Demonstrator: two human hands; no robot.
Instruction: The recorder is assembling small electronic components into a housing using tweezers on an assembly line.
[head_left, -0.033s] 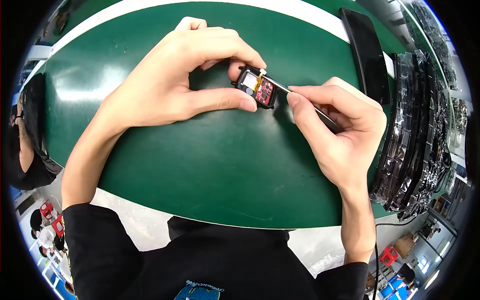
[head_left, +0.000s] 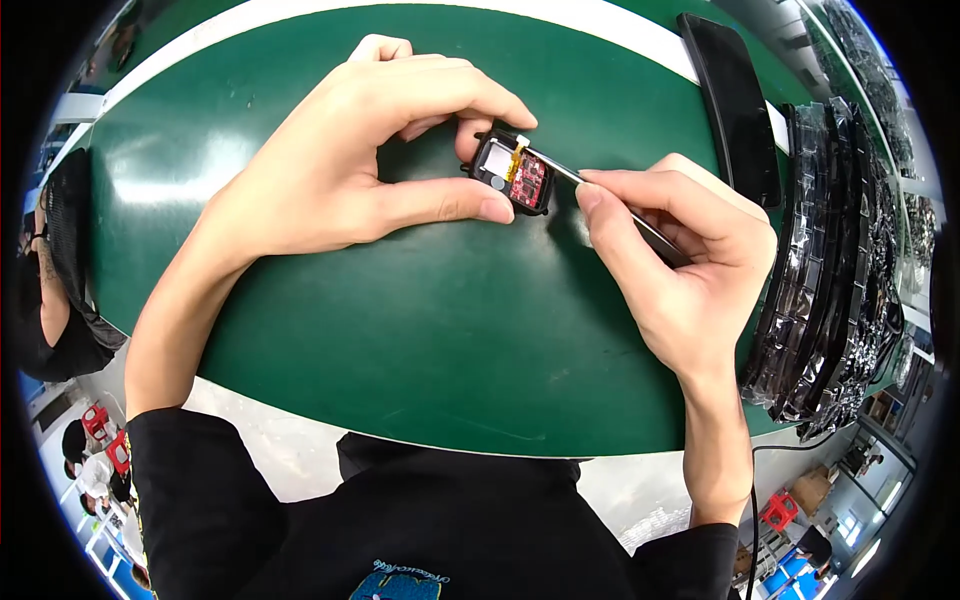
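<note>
Head view, seen from above: two bare hands work over a green tabletop [head_left: 450, 340]. Left hand [head_left: 345, 155]: its thumb lies along the lower left edge of a small black case [head_left: 541, 209], another finger supports the case from behind, and the index finger arches over to the upper edge, where contact cannot be told; the case is thus held, tilted, above the middle of the tabletop. Its open face shows a red circuit board [head_left: 530, 185], a white rectangular part [head_left: 497, 160], a grey disc [head_left: 498, 183] and a yellow strip [head_left: 516, 163] running between the board and the white part. Right hand [head_left: 695, 250]: thumb and index finger pinch a slim metal tool [head_left: 556, 168], the remaining fingers curled beneath. The tool slants up and left, its tip at the upper edge of the case beside the strip; whether they touch is too small to tell.

Farther out, to the right, a flat black slab [head_left: 728, 100] lies near the far edge, and a row of black, glossy plastic-wrapped items [head_left: 815, 270] stands just nearer the wearer. At the left rim, a person in dark clothing [head_left: 65, 320] sits beside the tabletop. Red stools [head_left: 778, 512] appear at both lower corners, a cardboard box [head_left: 811, 490] near the right one.
</note>
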